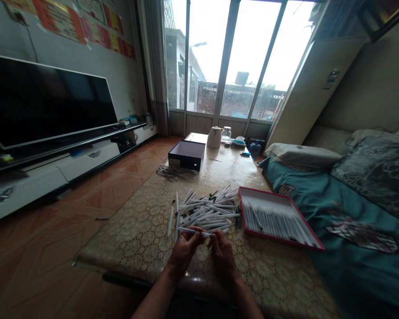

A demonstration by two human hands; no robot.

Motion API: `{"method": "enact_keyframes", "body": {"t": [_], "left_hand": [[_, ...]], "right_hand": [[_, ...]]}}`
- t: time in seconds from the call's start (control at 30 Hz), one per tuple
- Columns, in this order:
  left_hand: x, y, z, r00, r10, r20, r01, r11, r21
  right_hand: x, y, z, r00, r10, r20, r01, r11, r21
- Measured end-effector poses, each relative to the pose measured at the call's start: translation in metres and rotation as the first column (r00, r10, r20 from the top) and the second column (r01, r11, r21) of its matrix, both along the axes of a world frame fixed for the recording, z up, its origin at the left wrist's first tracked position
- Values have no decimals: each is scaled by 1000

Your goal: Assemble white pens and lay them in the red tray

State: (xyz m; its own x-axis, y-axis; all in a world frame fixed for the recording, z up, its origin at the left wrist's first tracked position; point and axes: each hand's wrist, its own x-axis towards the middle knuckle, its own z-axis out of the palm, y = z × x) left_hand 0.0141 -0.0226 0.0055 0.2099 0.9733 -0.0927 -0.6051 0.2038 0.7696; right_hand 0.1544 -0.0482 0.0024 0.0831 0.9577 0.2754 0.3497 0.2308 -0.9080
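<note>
My left hand (183, 250) and my right hand (222, 252) meet over the near part of a low table (136, 239), fingers curled. Between them they pinch a thin white pen (199, 232) that lies crosswise. Just beyond the hands spreads a loose heap of white pens (206, 210). To the right of the heap, a red-rimmed shallow tray (277, 217) holds rows of the same pens.
A dark open box (186, 154) and a small bundle of dark pens (173, 172) lie farther up the table. A white kettle (214, 137) and a jar (226, 134) stand at the far end. A teal sofa (359, 239) lies right, a TV (46, 102) left.
</note>
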Motion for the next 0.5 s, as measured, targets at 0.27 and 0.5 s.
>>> {"method": "enact_keyframes", "body": {"t": [0.27,0.5], "left_hand": [[0,-2,6,994,2,-114,3,999,44],[-1,-6,13,963,40,-267,6,985,170]], "right_hand": [[0,2,-5,998,-58,17,56,995,82],[-4,-1,-4,987,36,159,-65,982,179]]}}
